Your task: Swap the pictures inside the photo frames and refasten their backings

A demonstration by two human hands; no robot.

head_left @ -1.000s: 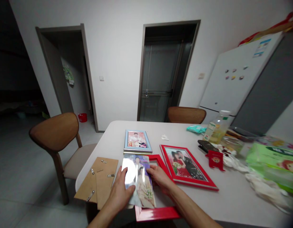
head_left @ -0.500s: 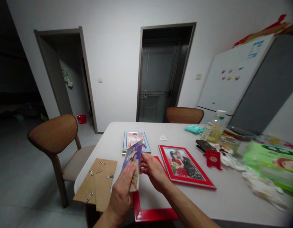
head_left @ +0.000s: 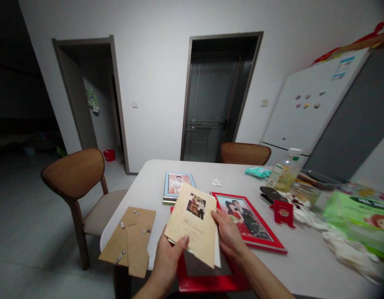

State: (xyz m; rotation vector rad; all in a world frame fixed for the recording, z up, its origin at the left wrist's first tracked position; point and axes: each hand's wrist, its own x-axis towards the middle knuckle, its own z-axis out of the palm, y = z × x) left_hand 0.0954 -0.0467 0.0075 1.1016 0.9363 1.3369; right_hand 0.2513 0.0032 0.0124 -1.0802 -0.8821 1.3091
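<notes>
Between my two hands is a small stack of photo prints [head_left: 182,211], its top sheet cream with a small picture and faint script. My left hand [head_left: 170,257] grips the lower left edge, thumb on top. On the right edge my right hand [head_left: 229,234] is closed, thumb on the face and fingers behind. Beneath the stack lies an empty red picture frame [head_left: 207,283], partly hidden. To its right rests a red-framed couple photo [head_left: 267,238]. A light-blue framed photo [head_left: 171,182] lies behind the stack, partly covered by it.
Brown backing boards [head_left: 139,249] with metal clips lie at the table's left edge. On the right are a bottle [head_left: 284,170], a black phone-like object [head_left: 269,194], a red card [head_left: 283,214], crumpled tissues [head_left: 348,253] and a green tissue pack [head_left: 357,216]. Wooden chairs [head_left: 76,174] stand around.
The stack has turned from nearly edge-on to facing me, now showing a cream sheet instead of the purple picture. My right hand has closed on its right edge.
</notes>
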